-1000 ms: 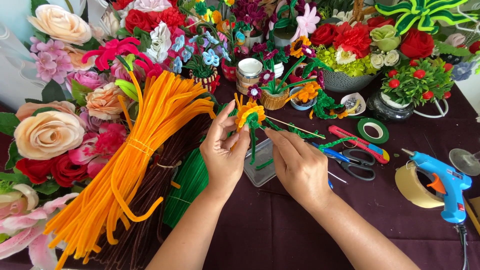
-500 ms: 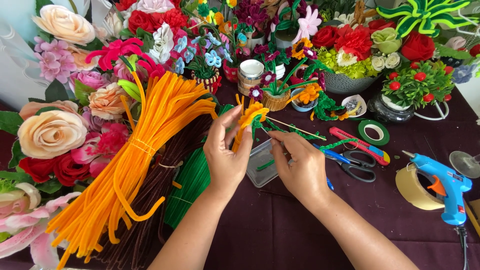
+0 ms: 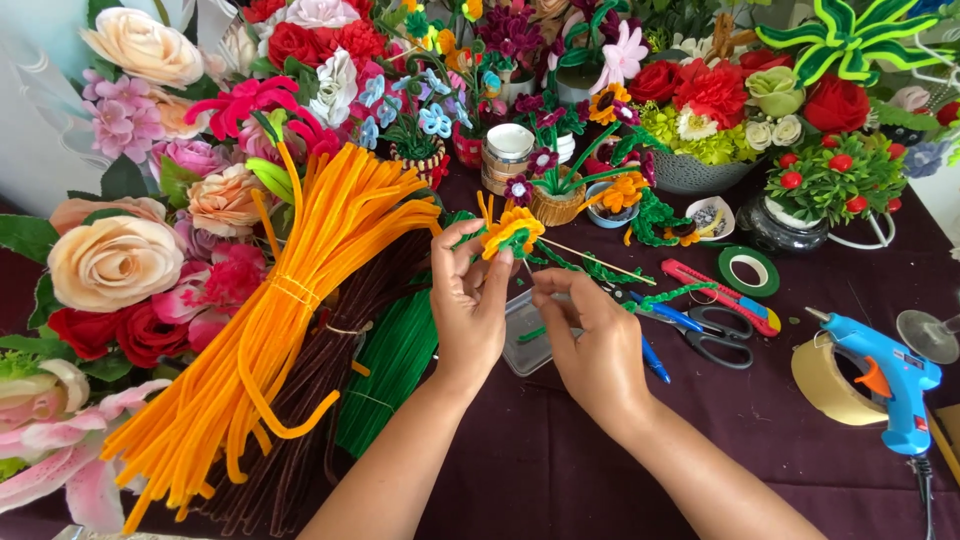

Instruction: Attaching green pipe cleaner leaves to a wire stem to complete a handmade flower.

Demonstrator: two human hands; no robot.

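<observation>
— What lies nearest on the dark purple table [image 3: 560,470]?

— Bundles of orange fuzzy pipe cleaners [image 3: 270,330], brown ones and green ones by its left edge; a blue glue gun [image 3: 885,370] and tape roll [image 3: 825,380] by its right.

— And the hands?

— Mid-table, over a clear plastic box [image 3: 525,335]. The left hand [image 3: 470,310] pinches the small orange pipe-cleaner flower [image 3: 510,232] with thumb and fingers closed; the right hand [image 3: 590,345] grips its green stem just below.

— Beyond?

— Scissors [image 3: 715,335], then potted craft flowers along the far edge.

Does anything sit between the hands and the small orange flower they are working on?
Nothing visible does. The left hand already pinches the orange flower at its fingertips, and the right hand is close under it, by the green stem.
</observation>
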